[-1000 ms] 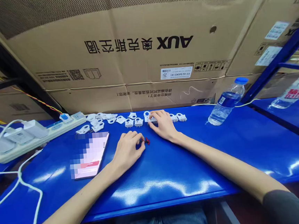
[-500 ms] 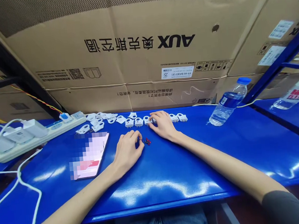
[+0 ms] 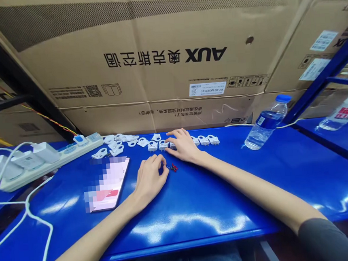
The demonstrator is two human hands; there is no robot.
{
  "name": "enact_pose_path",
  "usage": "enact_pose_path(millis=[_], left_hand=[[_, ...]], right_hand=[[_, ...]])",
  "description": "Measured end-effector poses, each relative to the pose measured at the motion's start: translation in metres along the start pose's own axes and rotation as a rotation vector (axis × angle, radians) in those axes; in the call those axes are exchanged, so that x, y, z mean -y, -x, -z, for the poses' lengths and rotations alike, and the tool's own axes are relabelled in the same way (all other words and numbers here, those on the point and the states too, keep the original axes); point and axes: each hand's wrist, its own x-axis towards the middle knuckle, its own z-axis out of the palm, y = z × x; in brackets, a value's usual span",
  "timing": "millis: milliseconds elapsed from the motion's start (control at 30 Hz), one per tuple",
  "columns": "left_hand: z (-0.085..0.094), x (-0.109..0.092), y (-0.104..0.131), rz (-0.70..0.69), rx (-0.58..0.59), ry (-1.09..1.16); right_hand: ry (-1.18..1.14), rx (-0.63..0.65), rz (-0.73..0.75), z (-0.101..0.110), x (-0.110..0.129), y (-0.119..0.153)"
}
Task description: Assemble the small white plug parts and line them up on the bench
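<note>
My left hand (image 3: 152,177) rests on the blue table with thumb and forefinger pinched together. Something thin and too small to name shows at its fingertips. Just to its right lies a small pile of red and dark parts (image 3: 173,168). My right hand (image 3: 185,146) reaches over a row of white two-pin plugs with ring-shaped handles, fingers apart. Its thumb and forefinger are at the right edge of one white plug (image 3: 163,145); whether they touch it I cannot tell. Another white plug (image 3: 152,146) stands to the left, and one more (image 3: 214,139) ends the row. My right palm hides part of the row.
Several loose white plugs (image 3: 116,145) are heaped at the back left. A phone (image 3: 113,188) lies left of my left hand. Beyond it are a power strip (image 3: 69,154) with chargers and white cables (image 3: 27,200). A water bottle (image 3: 265,124) stands at right; cardboard boxes (image 3: 163,78) wall the back.
My right hand has shifted left along the row, from one plug to its left neighbour. My left hand stays pinched beside the red parts. The view has tilted slightly upward.
</note>
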Motion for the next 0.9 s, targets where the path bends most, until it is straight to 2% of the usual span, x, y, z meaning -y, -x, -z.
enact_pose_path(millis=[200,300,467,700,900], left_hand=[[0.002,0.000,-0.001,0.027,-0.014,0.021],[0.001,0.002,-0.001,0.045,-0.066,0.064],[-0.003,0.004,0.001,0.160,-0.165,0.199],[0.000,0.003,0.002,0.126,-0.140,0.223],[0.000,0.001,0.002,0.120,-0.112,0.338]], right_hand=[[-0.072,0.008,-0.004,-0.010,-0.002,-0.004],[-0.120,-0.091,0.000,-0.011,-0.002,0.000],[-0.171,-0.211,0.093,0.000,0.005,0.019],[-0.101,-0.254,0.151,0.017,0.014,0.055],[-0.009,-0.296,0.185,0.022,0.015,0.062]])
